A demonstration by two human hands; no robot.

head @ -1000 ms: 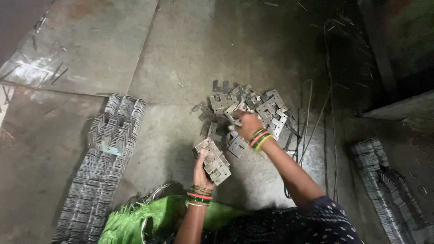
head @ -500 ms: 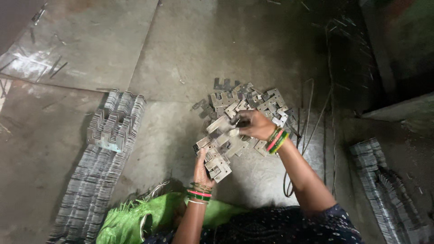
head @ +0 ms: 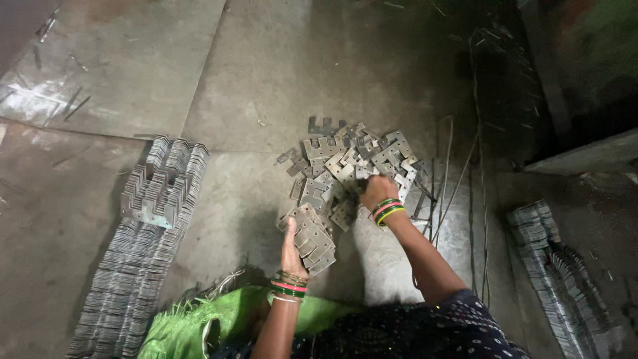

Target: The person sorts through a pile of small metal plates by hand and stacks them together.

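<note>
Far out beyond the left hand's fingers: long rows of stacked metal plates (head: 136, 266) on the concrete floor (head: 279, 73), with a smaller bundle (head: 156, 196) resting on top — well apart from both hands. Green cloth (head: 199, 322) bunched below the left wrist. Left hand (head: 292, 249) curled around a stack of notched plates (head: 312, 236), fingers clamped on its near edge, stack tilted up and away from the fingertips. Just past that stack, a loose heap of the same plates (head: 352, 156) spread on the floor. Right hand (head: 375, 189) knuckles-up at the heap's near edge, fingers bent down among the pieces — whether gripping one, cannot tell. Thin wires (head: 442, 193) just beyond the right wrist; another plate row (head: 548, 279) farther right.
</note>
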